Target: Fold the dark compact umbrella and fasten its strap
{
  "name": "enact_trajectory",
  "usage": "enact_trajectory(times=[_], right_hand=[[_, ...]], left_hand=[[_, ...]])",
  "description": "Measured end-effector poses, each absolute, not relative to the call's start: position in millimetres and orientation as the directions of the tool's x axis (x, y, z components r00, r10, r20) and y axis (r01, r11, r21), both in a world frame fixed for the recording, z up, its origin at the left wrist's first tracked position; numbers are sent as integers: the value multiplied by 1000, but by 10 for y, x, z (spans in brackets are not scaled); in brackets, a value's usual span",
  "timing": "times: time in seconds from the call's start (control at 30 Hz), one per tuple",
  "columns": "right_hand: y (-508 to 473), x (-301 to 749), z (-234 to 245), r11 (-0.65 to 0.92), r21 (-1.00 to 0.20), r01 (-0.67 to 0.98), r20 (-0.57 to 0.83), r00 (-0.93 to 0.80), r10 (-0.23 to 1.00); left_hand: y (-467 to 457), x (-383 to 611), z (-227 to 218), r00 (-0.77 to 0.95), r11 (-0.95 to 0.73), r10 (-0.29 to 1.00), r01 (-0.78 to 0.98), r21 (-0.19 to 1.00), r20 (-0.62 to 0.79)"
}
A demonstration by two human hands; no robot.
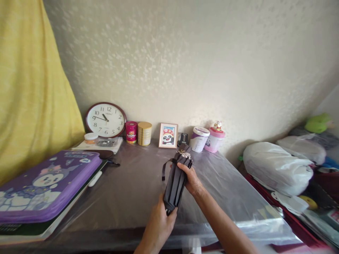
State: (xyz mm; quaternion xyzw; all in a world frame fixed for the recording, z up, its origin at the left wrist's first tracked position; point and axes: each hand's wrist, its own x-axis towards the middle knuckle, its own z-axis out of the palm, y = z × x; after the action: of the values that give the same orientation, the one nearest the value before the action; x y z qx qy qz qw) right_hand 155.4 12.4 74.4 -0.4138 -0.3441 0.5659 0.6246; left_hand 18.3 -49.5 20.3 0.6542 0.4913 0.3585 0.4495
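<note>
Both arms reach forward over the table (127,190), left hand (159,222) gripping the folded umbrella (176,178) low, right hand (192,180) clasping its top, with a framed panda picture (168,135) and two cups (206,139) behind

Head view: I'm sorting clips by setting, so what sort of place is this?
Likely a bedroom or study corner: a round brown-rimmed clock and framed panda picture stand against the wall on a plastic-covered desk with a purple cartoon case.

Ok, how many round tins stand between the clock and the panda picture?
2: a red tin next to the clock, and a gold tin right of it. None looks hidden.
</note>
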Motion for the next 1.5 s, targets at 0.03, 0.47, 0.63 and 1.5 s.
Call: enact_trajectory(times=[0.03, 0.47, 0.63, 1.5], right_hand=[[125, 1556, 743, 20, -907, -421, -34, 121, 992], [128, 1532, 788, 53, -933, -356, -12, 177, 984], [150, 1530, 771, 37, -931, -363, -56, 241, 969], [108, 1445, 772, 34, -908, -418, -39, 165, 986]], left_hand=[[-493, 181, 204, 255, -112, 967, 339, 934, 23], [-536, 238, 160, 203, -160, 979, 665, 730, 29], [-567, 274, 168, 193, -159, 981, 688, 708, 33], [-423, 187, 20, 147, -362, 931, 488, 794, 334]])
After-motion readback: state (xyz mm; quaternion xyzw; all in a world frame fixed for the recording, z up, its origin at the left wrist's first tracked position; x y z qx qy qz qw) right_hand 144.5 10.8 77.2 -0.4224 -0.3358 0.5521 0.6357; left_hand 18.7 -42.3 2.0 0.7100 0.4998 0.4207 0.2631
